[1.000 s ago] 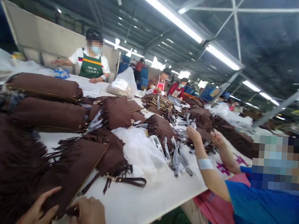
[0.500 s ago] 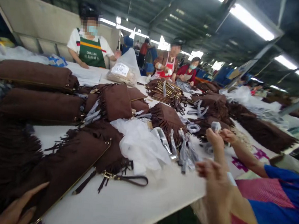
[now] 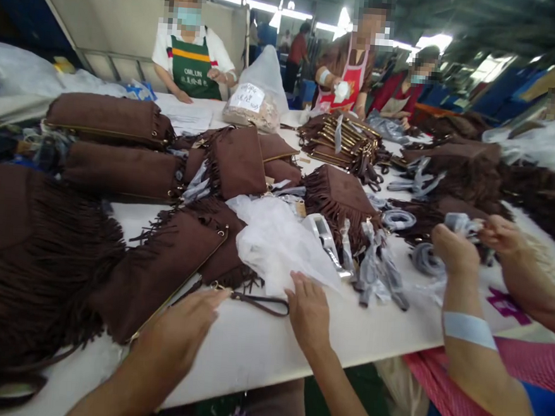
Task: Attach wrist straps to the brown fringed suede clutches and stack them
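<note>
My left hand (image 3: 178, 334) reaches over the near edge of a dark brown fringed suede bag (image 3: 159, 263), fingers stretched toward the metal clasp of its wrist strap. A thin brown wrist strap (image 3: 266, 303) lies looped on the white table (image 3: 243, 351), between my two hands. To the right of that loop is my right hand (image 3: 309, 308), its fingers extended at the lower edge of a crumpled white plastic bag (image 3: 275, 239). Whether the fingertips press on the plastic cannot be made out. A larger fringed brown piece (image 3: 42, 236) lies at left.
A tape dispenser (image 3: 325, 240) and plastic-wrapped straps (image 3: 373, 265) lie beyond my right hand. Close on the right, a co-worker's hands (image 3: 460, 243) hold a wrapped coil. Stacked brown bags (image 3: 118, 168) and a pile of gold-zipped bags (image 3: 342, 136) stand farther back, with people across the table.
My left hand has moved right, from the bag's side to its strap end. My right hand has come down and left from beside the co-worker's arm to the plastic. The view has shifted.
</note>
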`<state>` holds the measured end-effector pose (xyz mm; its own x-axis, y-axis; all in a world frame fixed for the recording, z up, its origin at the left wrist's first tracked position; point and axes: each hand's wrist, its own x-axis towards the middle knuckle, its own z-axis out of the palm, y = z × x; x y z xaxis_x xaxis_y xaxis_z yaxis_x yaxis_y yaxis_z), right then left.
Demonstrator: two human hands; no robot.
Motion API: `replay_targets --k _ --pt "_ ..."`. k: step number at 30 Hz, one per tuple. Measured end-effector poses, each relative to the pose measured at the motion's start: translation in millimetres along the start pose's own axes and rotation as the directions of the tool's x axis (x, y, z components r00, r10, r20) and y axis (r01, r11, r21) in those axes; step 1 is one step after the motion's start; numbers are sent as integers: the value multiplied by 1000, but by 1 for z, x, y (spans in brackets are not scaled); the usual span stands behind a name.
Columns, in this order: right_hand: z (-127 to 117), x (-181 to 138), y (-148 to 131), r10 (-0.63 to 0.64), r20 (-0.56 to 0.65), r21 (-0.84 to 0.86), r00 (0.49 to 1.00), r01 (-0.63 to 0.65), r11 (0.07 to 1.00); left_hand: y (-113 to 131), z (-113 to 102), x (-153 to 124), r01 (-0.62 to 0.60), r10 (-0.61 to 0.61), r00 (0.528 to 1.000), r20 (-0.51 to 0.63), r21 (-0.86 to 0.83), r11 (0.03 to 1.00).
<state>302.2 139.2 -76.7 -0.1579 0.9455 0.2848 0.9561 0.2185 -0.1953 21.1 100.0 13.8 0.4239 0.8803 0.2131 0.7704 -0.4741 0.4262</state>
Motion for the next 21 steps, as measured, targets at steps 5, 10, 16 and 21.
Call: replay_targets --k 5,10,16,21 --pt "-12 -14 1 -202 157 184 967 172 968 41 80 94 -262 253 943 214 12 965" --pt "-9 14 37 0 110 38 994 -4 999 16 131 112 -198 161 948 275 113 974" --pt "8 54 46 -125 267 -168 956 174 970 9 142 103 -195 162 959 232 124 973" --pt "17 40 45 -55 270 -131 961 93 987 7 141 105 -168 148 961 232 68 984"
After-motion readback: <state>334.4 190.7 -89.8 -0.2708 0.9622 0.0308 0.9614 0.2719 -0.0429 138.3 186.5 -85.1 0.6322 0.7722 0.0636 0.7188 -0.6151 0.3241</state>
